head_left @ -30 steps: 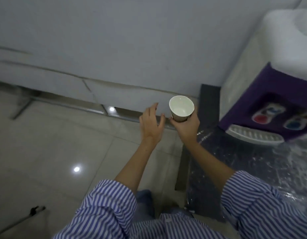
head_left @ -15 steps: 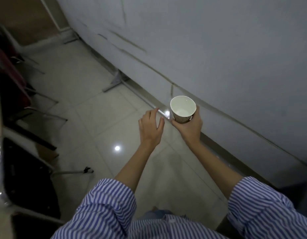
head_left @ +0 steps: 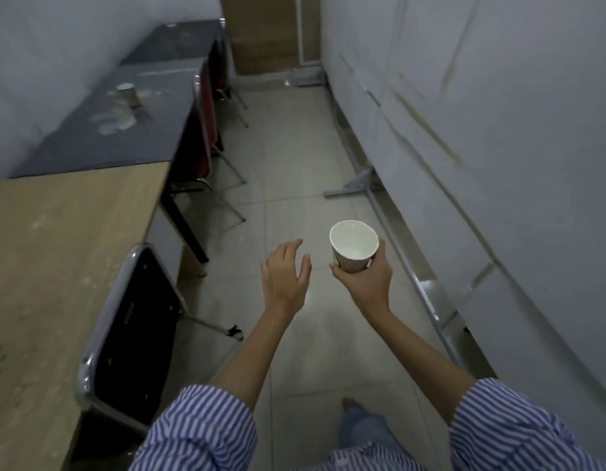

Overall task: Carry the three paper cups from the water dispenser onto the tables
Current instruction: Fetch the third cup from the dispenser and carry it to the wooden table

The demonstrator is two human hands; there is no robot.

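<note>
My right hand (head_left: pixel 364 282) grips a white paper cup (head_left: pixel 353 245) upright from below, out over the tiled aisle; a little liquid shows at its bottom. Just left of the cup my left hand (head_left: pixel 284 277) hovers with fingers spread, holding nothing and not touching it. A second paper cup (head_left: pixel 129 94) stands far off on the dark table (head_left: pixel 91 144) at the left. A wooden table (head_left: pixel 50 253) lies nearest on my left. The water dispenser is out of view.
A black chair (head_left: pixel 131 338) with a chrome frame is tucked at the wooden table, and red chairs (head_left: pixel 206 107) at the dark tables beyond. A white partition wall (head_left: pixel 481 137) with metal feet (head_left: pixel 352 188) lines the right. The tiled aisle (head_left: pixel 288 171) runs ahead to a brown door (head_left: pixel 264 32).
The view has swung left from the dispenser and wall to the aisle with the tables. The cup stays in my right hand; my left hand has drifted slightly away from it.
</note>
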